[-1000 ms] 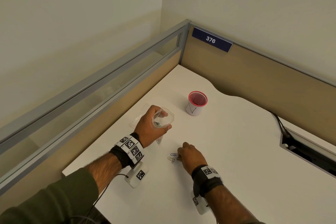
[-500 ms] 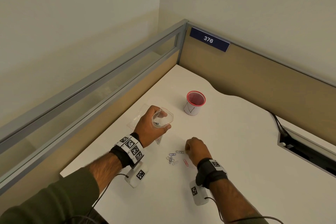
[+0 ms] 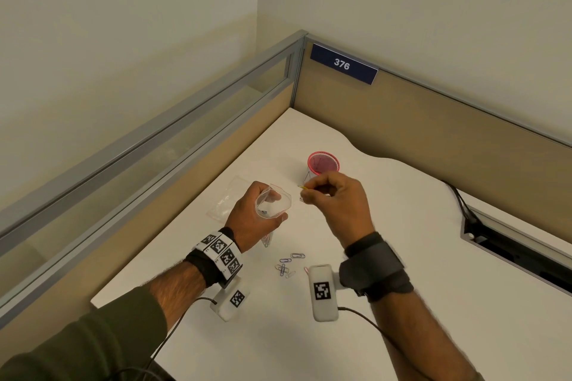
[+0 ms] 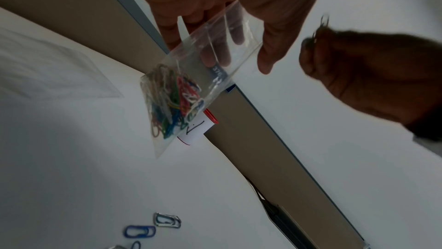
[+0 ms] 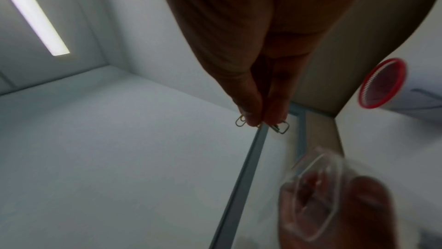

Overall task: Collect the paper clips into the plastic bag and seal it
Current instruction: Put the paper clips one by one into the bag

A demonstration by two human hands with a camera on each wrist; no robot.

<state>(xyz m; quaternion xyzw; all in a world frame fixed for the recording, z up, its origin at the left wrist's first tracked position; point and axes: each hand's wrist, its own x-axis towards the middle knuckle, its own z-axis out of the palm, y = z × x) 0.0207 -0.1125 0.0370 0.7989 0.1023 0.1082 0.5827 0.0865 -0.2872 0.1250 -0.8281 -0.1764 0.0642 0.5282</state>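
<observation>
Two paper clips [image 5: 263,126] pinched in right hand [image 3: 335,204] | left hand [image 3: 247,219] grips plastic bag [image 3: 274,204], mouth held agape to receive them | loose clips [image 3: 288,264] remain on desk [image 3: 387,257]

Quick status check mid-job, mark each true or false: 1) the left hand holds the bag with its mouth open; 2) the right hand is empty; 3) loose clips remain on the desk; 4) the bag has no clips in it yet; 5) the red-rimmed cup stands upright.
1) True: the left hand holds the plastic bag with its mouth open.
2) False: the right hand pinches paper clips between its fingertips.
3) True: loose clips lie on the desk.
4) False: a colourful bunch of clips already sits in the bag.
5) True: the red-rimmed cup stands upright.
</observation>
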